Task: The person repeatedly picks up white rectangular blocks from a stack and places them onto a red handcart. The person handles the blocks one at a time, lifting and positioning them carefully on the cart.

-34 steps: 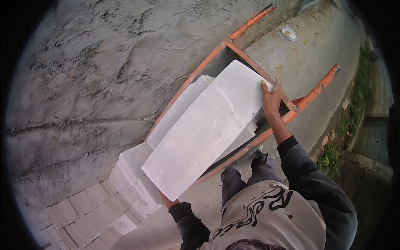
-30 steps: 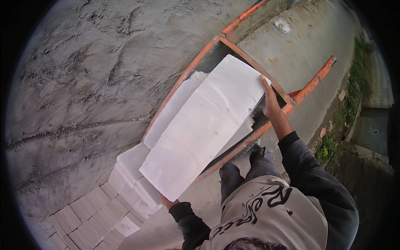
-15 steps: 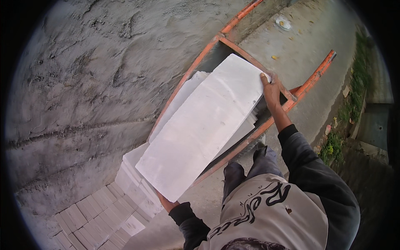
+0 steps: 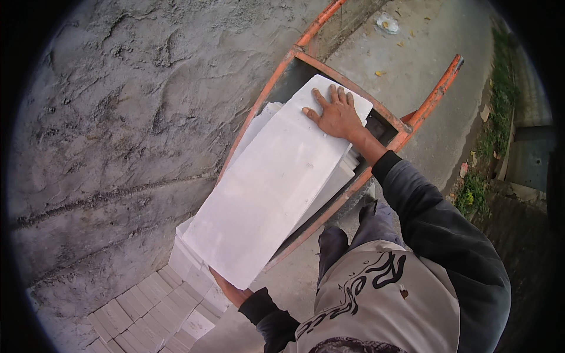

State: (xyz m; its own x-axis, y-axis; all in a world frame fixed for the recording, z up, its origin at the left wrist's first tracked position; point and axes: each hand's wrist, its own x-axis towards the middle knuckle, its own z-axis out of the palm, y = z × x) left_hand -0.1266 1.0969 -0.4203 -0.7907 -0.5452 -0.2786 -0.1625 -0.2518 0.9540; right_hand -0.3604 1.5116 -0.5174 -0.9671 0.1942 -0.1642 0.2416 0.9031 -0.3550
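Observation:
A long white lightweight concrete block [image 4: 265, 194] lies at a slant over other white blocks in an orange-framed wheelbarrow [image 4: 259, 105]. Its near end juts out past the barrow, above a pile of white blocks [image 4: 187, 259]. Beneath that near end my left hand [image 4: 228, 287] holds the block from below, most of its fingers hidden by it. On top of the far end rests my right hand [image 4: 336, 116], flat, its fingers spread.
A rough cement wall [image 4: 118, 106] runs along the left side. Rows of thin grey-white bricks [image 4: 144, 306] cover the ground at lower left. The barrow's handle [image 4: 438, 88] points up to the right over a concrete path [image 4: 435, 153]. Grass [image 4: 497, 100] edges the path.
My right hand has left the block's far right corner and now lies flat on its top face. My left hand remains under the near end.

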